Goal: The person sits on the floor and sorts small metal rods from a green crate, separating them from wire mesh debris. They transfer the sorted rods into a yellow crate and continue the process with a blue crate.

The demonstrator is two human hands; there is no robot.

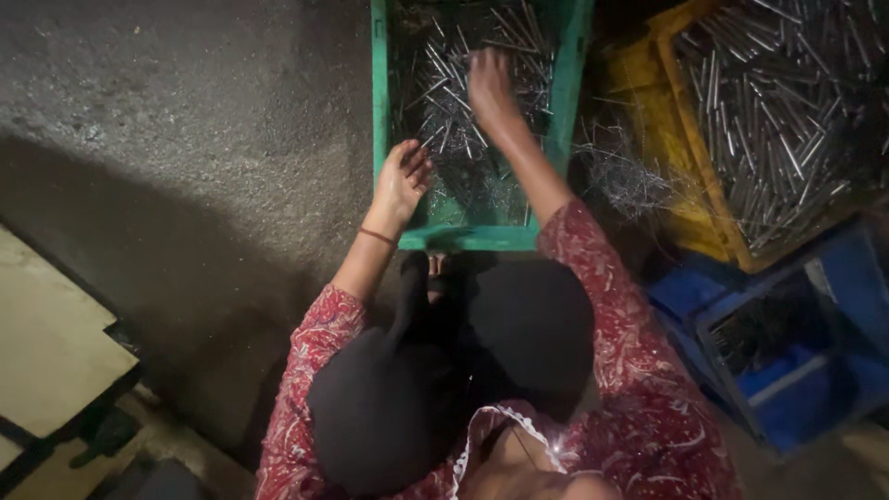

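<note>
Nearest us, our left hand [402, 181] rests at the near left corner of the green crate [381, 111], palm open, fingers loosely spread and holding nothing. Further in, our right hand [488, 85] reaches down among the metal pins [444, 88], fingers curled together into the pile; we cannot tell whether they grip any. The pins lie jumbled in the crate, long axes pointing every way. Beyond to the right, a yellow crate [690, 139] holds more pins, with a blue crate [787, 380] beside it.
</note>
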